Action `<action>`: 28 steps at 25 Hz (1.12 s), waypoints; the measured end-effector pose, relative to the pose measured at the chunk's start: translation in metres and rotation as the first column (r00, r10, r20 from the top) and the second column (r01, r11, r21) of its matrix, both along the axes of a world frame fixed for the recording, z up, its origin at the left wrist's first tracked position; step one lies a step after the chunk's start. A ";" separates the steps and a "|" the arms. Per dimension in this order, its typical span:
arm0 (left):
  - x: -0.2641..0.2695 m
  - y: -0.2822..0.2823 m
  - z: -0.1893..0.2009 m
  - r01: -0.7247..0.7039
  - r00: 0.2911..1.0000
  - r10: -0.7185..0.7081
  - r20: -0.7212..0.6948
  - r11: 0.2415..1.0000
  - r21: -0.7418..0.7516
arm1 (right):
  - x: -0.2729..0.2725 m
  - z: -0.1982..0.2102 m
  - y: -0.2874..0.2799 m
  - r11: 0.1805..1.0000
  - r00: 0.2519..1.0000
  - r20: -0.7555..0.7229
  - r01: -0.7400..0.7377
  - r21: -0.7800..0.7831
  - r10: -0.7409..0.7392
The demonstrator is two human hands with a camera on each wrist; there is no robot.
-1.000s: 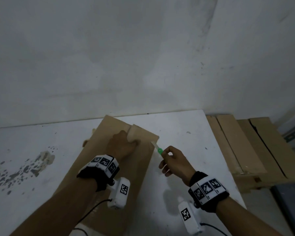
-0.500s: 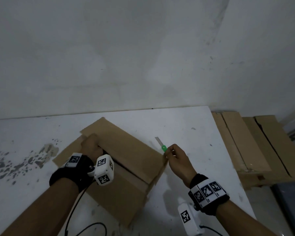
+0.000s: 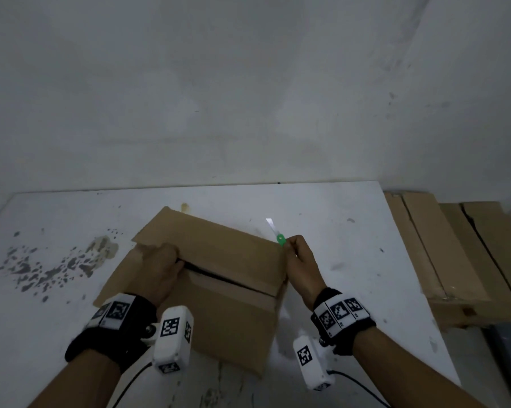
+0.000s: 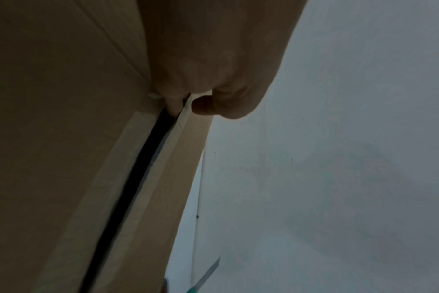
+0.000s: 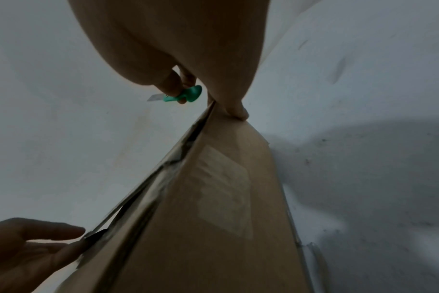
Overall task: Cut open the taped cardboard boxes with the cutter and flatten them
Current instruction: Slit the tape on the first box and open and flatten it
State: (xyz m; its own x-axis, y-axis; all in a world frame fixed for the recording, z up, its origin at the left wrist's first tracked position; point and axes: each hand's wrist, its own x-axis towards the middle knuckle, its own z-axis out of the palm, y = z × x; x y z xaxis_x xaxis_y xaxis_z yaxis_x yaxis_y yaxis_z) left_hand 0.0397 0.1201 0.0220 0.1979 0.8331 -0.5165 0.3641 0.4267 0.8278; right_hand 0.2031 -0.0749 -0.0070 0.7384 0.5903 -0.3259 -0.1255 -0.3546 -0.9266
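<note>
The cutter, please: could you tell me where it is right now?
In the head view, the green cutter is held in the right hand, blade pointing up and away, just off the far right corner of the cardboard box on the white table.

I see dim room: bare grey-white wall (image 3: 248,83) behind scuffed white table (image 3: 351,245), paint-chipped at left; flattened cardboard stack (image 3: 454,260) beside table's right edge.

Item count: one opened cardboard box (image 3: 219,278) on the bench (image 3: 351,260); one green cutter (image 3: 280,238); two stacked flat cartons (image 3: 454,260) beside the bench; two hands.
</note>
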 end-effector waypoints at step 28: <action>0.092 -0.014 0.012 0.892 -0.413 -0.350 -0.841 -0.343 -0.295 | 0.022 0.002 -0.065 0.937 0.957 -0.112 -0.286 -0.199 0.268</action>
State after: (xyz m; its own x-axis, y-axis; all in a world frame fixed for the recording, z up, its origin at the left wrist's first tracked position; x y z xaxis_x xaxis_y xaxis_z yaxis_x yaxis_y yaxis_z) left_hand 0.1312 0.1062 0.0335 0.7569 0.0951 -0.6466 0.0766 -0.9954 -0.0567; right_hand 0.2249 -0.1400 -0.0054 0.5207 0.6789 -0.5177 -0.0664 -0.5723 -0.8173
